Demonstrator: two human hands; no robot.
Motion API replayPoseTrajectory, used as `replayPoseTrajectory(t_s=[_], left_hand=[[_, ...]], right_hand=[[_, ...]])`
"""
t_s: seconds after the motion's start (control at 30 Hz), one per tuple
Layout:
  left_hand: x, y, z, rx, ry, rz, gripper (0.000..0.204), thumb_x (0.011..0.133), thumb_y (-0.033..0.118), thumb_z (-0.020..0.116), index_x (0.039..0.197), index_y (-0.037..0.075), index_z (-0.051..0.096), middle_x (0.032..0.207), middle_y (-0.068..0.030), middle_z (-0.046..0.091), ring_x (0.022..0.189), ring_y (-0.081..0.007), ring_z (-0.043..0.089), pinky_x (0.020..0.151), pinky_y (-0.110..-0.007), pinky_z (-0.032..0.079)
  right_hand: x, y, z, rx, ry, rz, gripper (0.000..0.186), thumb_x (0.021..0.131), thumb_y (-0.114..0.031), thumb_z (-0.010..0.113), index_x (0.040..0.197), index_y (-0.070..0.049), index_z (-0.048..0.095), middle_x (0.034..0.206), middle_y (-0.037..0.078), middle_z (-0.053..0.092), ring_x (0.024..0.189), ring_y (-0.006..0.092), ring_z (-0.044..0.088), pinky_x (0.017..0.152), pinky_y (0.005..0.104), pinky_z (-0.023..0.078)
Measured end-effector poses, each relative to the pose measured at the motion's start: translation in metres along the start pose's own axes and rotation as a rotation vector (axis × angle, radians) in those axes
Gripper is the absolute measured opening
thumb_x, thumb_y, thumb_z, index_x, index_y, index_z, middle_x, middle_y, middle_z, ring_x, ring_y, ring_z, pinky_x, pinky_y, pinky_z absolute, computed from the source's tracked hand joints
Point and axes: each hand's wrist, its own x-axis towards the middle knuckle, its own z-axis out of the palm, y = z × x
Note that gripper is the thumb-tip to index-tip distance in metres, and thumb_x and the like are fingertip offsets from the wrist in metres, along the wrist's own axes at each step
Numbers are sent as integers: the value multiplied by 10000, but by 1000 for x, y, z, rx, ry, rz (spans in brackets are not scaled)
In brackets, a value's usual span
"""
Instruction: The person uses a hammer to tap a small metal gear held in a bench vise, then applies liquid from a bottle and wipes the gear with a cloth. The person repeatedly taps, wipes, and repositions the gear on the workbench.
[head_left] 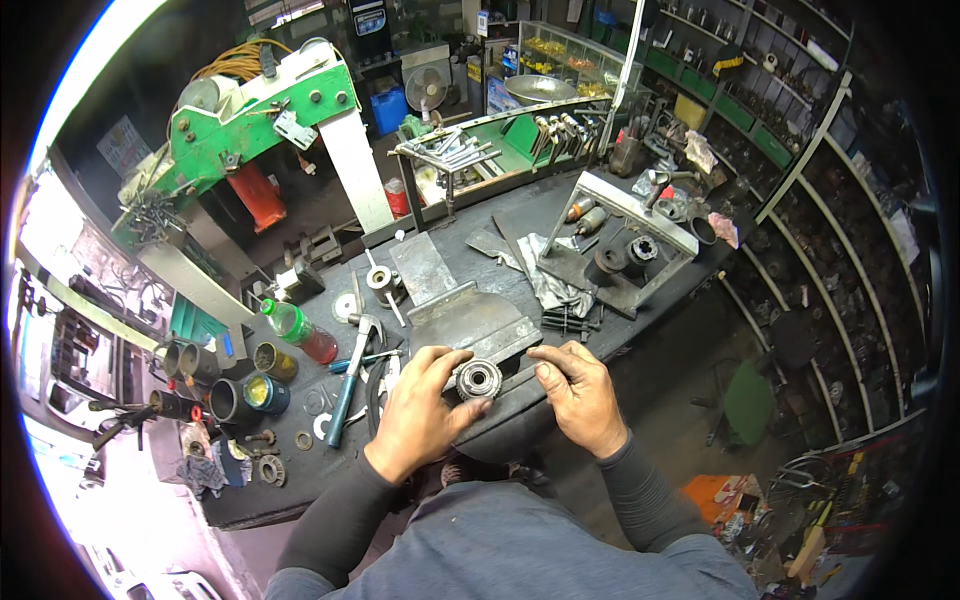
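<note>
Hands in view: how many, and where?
2. The left hand grips the round part between thumb and fingers. The right hand is to the right of that part, not touching it. No others show, though the cluttered background could hide some.

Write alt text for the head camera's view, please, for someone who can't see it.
A ring-shaped, bearing-like metal part sits in the grip of a person's left hand before a bench vise; the right hand hovers nearby. Farther left, a blue-handled hammer and green-and-red plastic bottle are on the dark, cluttered workbench.
</note>
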Motion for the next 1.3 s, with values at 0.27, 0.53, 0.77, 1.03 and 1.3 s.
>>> replayPoseTrajectory(t_s=[0.27,0.53,0.77,1.03,1.3], left_hand=[[32,11,-1,214,-207,-159,485,768,263,1012,1120,2,804,1055,-158,744,1014,-353,754,908,-439,596],[45,21,-2,260,-277,-270,553,755,299,1027,1122,-44,797,1105,-238,783,1066,-407,771,937,-465,601],[64,14,-3,196,-419,-391,531,731,309,1044,987,-44,741,906,-246,784,874,-377,784,819,-474,592],[0,-1,-15,-111,40,-278,287,844,59,942,922,21,668,932,-50,679,841,-158,628,814,-327,528],[-73,-22,1,-613,441,-414,301,910,4,940,1054,40,678,990,-5,700,887,-75,664,817,-254,578]], right_hand=[[6,19,11,81,14,-64,146,950,-67,865,1085,-11,856,918,112,691,832,236,663,755,369,542],[38,35,27,-111,54,-293,121,877,-98,890,985,-58,851,904,101,665,899,304,640,832,420,515],[44,36,27,-115,12,-307,117,877,-89,887,981,-53,848,911,103,671,889,302,633,822,420,512],[35,47,9,5,48,-171,119,910,-60,870,1019,-19,844,908,109,662,857,266,662,799,378,538],[-3,50,-8,363,18,267,154,1029,-113,816,1061,5,722,915,36,714,847,112,636,768,304,544]])
